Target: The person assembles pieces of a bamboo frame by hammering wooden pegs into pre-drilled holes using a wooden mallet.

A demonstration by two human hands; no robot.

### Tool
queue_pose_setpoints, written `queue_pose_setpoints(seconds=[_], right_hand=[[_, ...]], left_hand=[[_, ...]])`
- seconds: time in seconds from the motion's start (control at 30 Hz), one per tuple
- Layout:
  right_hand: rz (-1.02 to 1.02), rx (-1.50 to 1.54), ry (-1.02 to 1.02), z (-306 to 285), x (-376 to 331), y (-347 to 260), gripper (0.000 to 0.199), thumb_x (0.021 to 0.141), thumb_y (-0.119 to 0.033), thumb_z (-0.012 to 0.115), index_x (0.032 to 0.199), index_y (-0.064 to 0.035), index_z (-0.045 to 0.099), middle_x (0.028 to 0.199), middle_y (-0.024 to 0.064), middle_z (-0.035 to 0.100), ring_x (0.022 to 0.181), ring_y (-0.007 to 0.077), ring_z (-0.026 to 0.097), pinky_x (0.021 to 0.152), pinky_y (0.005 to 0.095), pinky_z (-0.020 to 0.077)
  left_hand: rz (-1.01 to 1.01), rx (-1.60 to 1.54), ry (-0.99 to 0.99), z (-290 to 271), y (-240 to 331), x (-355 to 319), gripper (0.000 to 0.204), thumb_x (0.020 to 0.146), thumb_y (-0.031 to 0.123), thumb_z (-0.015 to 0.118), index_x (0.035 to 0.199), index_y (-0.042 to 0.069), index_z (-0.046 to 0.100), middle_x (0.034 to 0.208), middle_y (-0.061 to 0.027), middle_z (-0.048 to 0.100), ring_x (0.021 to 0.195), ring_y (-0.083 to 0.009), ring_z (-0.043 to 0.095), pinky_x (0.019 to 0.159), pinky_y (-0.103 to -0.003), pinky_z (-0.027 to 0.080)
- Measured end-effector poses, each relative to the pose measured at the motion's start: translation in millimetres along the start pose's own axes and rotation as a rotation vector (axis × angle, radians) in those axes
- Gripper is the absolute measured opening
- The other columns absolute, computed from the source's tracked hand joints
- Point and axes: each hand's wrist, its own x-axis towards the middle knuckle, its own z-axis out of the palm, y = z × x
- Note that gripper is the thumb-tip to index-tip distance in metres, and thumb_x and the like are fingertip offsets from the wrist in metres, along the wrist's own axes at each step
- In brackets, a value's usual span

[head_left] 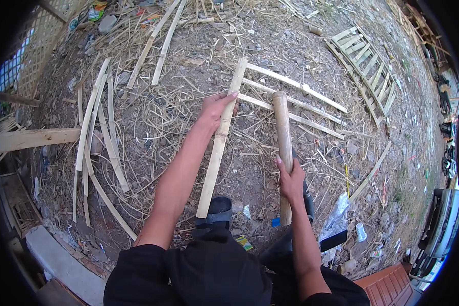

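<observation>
My left hand [218, 108] is closed around the upper part of a flat, pale bamboo slat [217, 158], thumb on its face. From the far half of that slat, three narrower bamboo strips [303, 89] run off to the right, side by side, like the teeth of a comb. My right hand [291, 179] grips a thick, round wooden stick [282, 127] below its middle. The stick points away from me and its far end lies over the lowest strips. Whether it touches them I cannot tell.
Loose bamboo strips [94, 122] lie at the left beside a wooden beam [35, 140]. A slatted bamboo panel [364, 66] rests at the far right. Near my right forearm are a clear plastic bag [335, 222] and a plastic cup [361, 232]. Dry shavings litter the dirt ground.
</observation>
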Motion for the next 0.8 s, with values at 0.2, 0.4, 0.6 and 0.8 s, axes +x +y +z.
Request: queue_pose_setpoints(seconds=[0.2,0.4,0.6,0.8], right_hand=[[-0.117,0.091,0.103,4,-8,11,0.045,0.096,-0.041,0.071,0.102,0.0031,0.062,0.062,0.0111,0.06,0.052,0.0192,0.061,0.052,0.0362,0.0477],[-0.311,0.23,0.25,-15,-2,25,0.03,0.1,-0.026,0.065,0.109,0.0013,0.059,0.066,0.0027,0.059,0.051,0.011,0.057,0.047,0.0273,0.0445],[-0.503,0.727,0.496,-52,2,-16,0.031,0.102,-0.023,0.058,0.114,0.0044,0.05,0.079,0.0117,0.06,0.056,0.016,0.059,0.049,0.0281,0.0489],[-0.568,0.763,0.633,-88,2,-30,0.039,0.105,-0.033,0.054,0.121,0.0015,0.046,0.088,0.0162,0.059,0.061,0.02,0.058,0.053,0.0314,0.052]], left_hand=[[0.103,-0.067,0.124,27,16,-32,0.026,0.087,0.006,0.08,0.105,-0.009,0.068,0.087,-0.0122,0.072,0.069,-0.0167,0.07,0.06,-0.027,0.059],[0.19,-0.166,-0.251,83,64,-90,0.035,0.09,0.003,0.076,0.12,-0.009,0.064,0.104,-0.0148,0.073,0.083,-0.0178,0.072,0.075,-0.026,0.059],[0.151,-0.169,-0.518,132,79,-145,0.045,0.086,-0.004,0.077,0.129,-0.007,0.064,0.112,-0.0123,0.073,0.097,-0.0172,0.071,0.084,-0.027,0.059],[0.06,-0.134,-0.698,168,71,-184,0.052,0.084,-0.006,0.078,0.133,-0.007,0.061,0.119,-0.0146,0.07,0.106,-0.0166,0.068,0.096,-0.03,0.057]])
